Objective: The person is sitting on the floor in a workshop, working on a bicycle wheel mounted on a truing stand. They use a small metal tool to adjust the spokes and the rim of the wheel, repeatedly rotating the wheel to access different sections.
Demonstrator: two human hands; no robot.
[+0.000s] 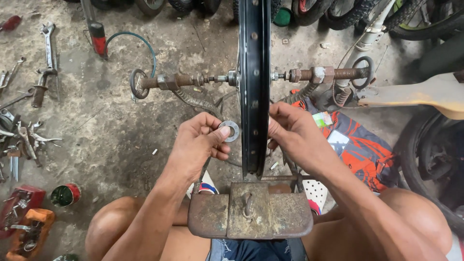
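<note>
A black bicycle wheel rim (pixel 253 58) stands edge-on in a rusty truing stand (pixel 250 215), its axle clamped between two threaded rods (pixel 179 80). My left hand (pixel 199 143) pinches a round metal tool like a washer or spoke key (pixel 229 131) against the left side of the rim. My right hand (pixel 295 133) rests on the rim's right side, fingers curled toward the spokes. What those fingers hold is hidden by the rim.
Wrenches (pixel 47 63) and loose tools (pixel 24 140) lie on the concrete floor at left, with a small tin can (pixel 65 195) and orange tool tray (pixel 29 232). A pump with green hose (pixel 99 38) is behind. Bicycle tyres (pixel 425 24) crowd the right and back.
</note>
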